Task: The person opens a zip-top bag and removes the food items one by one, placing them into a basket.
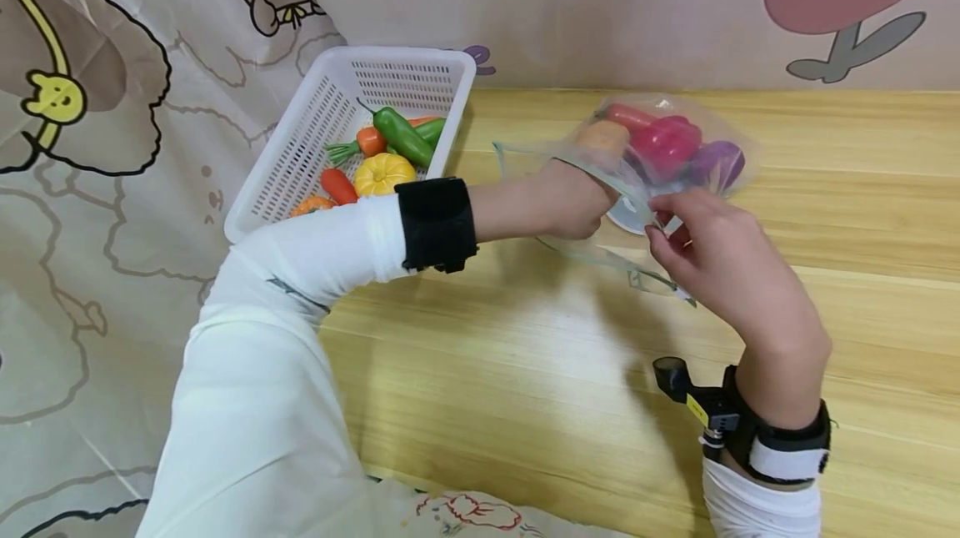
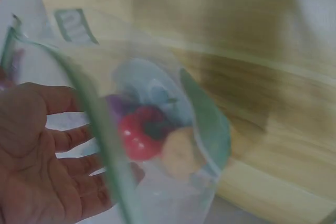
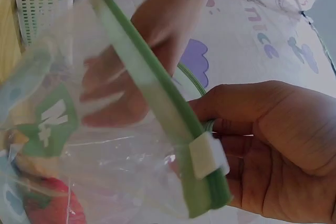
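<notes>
While the left hand (image 1: 576, 200) reaches in loose-fingered, the right hand (image 1: 727, 263) pinches the floppy-looking bag (image 3: 115, 161) at its zip (image 3: 154, 74), probably sturdiest.

"NICE" on patterned cloth (image 3: 239, 59), unclear white characters (image 3: 52, 113) on green label (image 3: 64, 136) of bag (image 3: 123, 153)

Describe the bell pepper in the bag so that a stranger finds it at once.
On the wooden table, right of the white basket, is a clear plastic bag. In it, the bell pepper sits between a tan piece and a purple one. It is bulging and glossy red; the other red piece is slim.
</notes>
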`<state>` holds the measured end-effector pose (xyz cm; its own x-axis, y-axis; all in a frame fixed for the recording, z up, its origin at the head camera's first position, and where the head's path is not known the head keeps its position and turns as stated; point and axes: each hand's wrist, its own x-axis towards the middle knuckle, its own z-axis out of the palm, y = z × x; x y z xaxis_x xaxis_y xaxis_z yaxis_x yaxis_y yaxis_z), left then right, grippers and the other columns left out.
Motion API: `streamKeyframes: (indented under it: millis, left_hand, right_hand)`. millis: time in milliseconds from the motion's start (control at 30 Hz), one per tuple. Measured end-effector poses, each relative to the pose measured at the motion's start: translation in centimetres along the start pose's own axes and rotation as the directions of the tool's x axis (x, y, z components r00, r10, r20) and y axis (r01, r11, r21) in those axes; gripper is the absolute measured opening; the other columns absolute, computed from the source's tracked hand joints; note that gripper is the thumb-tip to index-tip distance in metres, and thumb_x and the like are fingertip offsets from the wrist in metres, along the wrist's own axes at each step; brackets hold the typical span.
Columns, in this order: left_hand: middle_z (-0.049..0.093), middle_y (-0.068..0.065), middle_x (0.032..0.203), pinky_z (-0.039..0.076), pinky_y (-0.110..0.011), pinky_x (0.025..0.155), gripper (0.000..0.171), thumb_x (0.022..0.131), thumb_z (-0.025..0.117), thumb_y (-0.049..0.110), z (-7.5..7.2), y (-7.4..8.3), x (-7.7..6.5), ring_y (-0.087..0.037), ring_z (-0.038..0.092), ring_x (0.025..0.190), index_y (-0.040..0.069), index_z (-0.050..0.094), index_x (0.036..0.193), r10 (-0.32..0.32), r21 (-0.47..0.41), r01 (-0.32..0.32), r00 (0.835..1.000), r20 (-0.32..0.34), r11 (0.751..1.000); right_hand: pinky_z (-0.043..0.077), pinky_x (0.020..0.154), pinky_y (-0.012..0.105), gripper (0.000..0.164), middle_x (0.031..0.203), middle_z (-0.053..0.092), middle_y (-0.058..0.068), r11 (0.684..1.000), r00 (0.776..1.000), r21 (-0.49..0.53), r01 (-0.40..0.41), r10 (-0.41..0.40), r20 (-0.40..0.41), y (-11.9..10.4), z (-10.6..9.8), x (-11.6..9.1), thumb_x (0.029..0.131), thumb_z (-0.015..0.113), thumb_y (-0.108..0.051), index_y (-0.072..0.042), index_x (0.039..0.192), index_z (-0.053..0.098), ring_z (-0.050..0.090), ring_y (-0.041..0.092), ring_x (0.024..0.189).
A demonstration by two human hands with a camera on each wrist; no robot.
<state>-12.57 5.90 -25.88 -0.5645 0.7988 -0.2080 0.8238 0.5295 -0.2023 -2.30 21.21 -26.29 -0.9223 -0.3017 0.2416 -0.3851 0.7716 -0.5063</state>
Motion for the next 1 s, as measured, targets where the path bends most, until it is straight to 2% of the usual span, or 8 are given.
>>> streamKeyframes:
  millis: [133,300,467,600,700,767,833,1000]
  left_hand:
    - [0.041,-0.002,0.121,0.029,-0.029,0.104,0.032,0.077,0.058,0.025,0.4,-0.6,1.9,-0.018,0.038,0.113,0.019,0.053,0.107,-0.074,-0.017,0.075,0.995,0.071,0.997]
    - [0.035,-0.004,0.134,0.021,-0.033,0.112,0.049,0.086,0.047,0.027,0.8,-1.0,3.4,-0.02,0.032,0.124,0.015,0.041,0.133,-0.059,0.053,0.049,0.972,0.226,0.997]
    - [0.012,-0.008,0.154,0.04,-0.032,0.102,0.064,0.093,0.031,0.028,1.0,-1.0,4.4,-0.024,0.016,0.14,0.013,0.006,0.15,-0.083,0.096,0.052,0.931,0.354,0.994]
    - [0.023,-0.008,0.145,0.048,-0.025,0.082,0.061,0.092,0.032,0.029,1.2,-1.2,4.6,-0.022,0.028,0.129,0.012,0.015,0.148,-0.089,0.069,0.071,0.947,0.308,0.995]
    - [0.031,-0.01,0.14,0.046,-0.024,0.084,0.061,0.092,0.035,0.031,1.4,-1.5,4.5,-0.021,0.035,0.123,0.01,0.02,0.147,-0.056,0.029,0.051,0.965,0.256,0.998]
    - [0.03,-0.012,0.143,0.044,-0.026,0.095,0.064,0.093,0.035,0.035,1.6,-1.8,4.4,-0.023,0.034,0.128,0.009,0.017,0.149,-0.029,0.005,0.029,0.969,0.245,1.0]
    - [0.036,-0.013,0.139,0.04,-0.028,0.1,0.062,0.092,0.039,0.033,1.8,-2.1,4.2,-0.025,0.037,0.126,0.007,0.025,0.146,0.004,-0.01,-0.002,0.981,0.193,1.0]
    - [0.048,-0.009,0.12,0.038,-0.028,0.094,0.042,0.088,0.044,0.025,2.1,-2.2,4.1,-0.021,0.044,0.107,0.007,0.045,0.125,0.023,-0.072,-0.017,0.996,0.085,0.997]
  right_hand:
    - [0.052,0.059,0.035,0.019,0.087,0.06,0.014,0.999,0.999,0.003,0.042,-0.042,-0.015,-0.4,0.5,0.2,0.081,0.062,0.0,0.003,0.1,0.059,0.062,0.022,0.068]
    - [0.052,0.058,0.036,0.02,0.087,0.061,0.014,0.998,0.997,0.009,0.069,-0.069,-0.019,-0.7,0.9,0.3,0.081,0.063,0.0,0.003,0.1,0.058,0.062,0.021,0.067]
    - [0.052,0.058,0.037,0.017,0.085,0.06,0.013,0.996,0.996,0.0,0.086,-0.086,-0.038,-0.9,1.0,0.5,0.08,0.063,0.002,0.004,0.096,0.058,0.063,0.021,0.066]
    - [0.053,0.058,0.038,0.018,0.086,0.06,0.013,0.996,0.995,0.003,0.088,-0.088,-0.039,-0.9,1.0,0.5,0.08,0.063,0.001,0.004,0.098,0.058,0.063,0.022,0.066]
    - [0.053,0.058,0.038,0.018,0.086,0.06,0.013,0.995,0.995,0.008,0.095,-0.095,-0.039,-1.0,1.0,0.6,0.081,0.062,0.001,0.004,0.098,0.058,0.063,0.023,0.067]
    - [0.053,0.059,0.038,0.018,0.086,0.061,0.013,0.995,0.994,0.008,0.098,-0.098,-0.041,-1.0,1.1,0.6,0.081,0.062,0.001,0.004,0.098,0.058,0.063,0.023,0.067]
    - [0.053,0.059,0.038,0.019,0.086,0.061,0.013,0.995,0.994,0.007,0.1,-0.099,-0.041,-1.1,1.1,0.6,0.081,0.062,0.001,0.004,0.099,0.059,0.063,0.022,0.067]
    - [0.053,0.059,0.038,0.02,0.088,0.062,0.013,0.996,0.995,0.006,0.091,-0.09,-0.035,-1.0,1.0,0.6,0.081,0.062,0.001,0.004,0.101,0.059,0.063,0.022,0.067]
